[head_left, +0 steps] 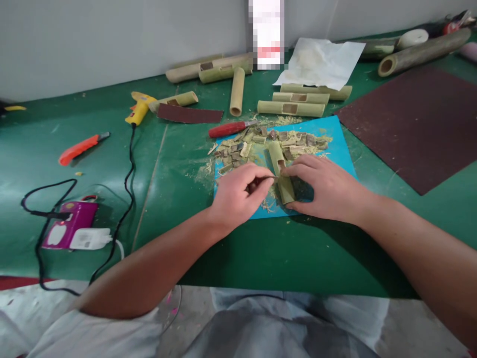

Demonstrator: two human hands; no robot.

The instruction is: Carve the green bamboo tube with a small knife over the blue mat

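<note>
My right hand (320,186) steadies a short bamboo tube (286,191) on the blue sheet (345,144), thumb at its near end and fingers beside the cut opening. In a pinch, my left hand (242,191) has a thin dark piece (275,177) whose edge touches the tube near that opening. Most of this piece is hidden by the fingers, and I cannot make out its kind. Bamboo chips (236,154) and shavings lie heaped just beyond both hands. Past the heap rests a red-handled chisel-like tool (229,130).
Notched bamboo tubes (290,108) lie at the back, near a white paper (316,62). Brown sandpaper (413,129) covers the right side. On the left are a yellow glue gun (139,108), an orange utility knife (84,148) and a purple power strip (80,219) with a looping black cord.
</note>
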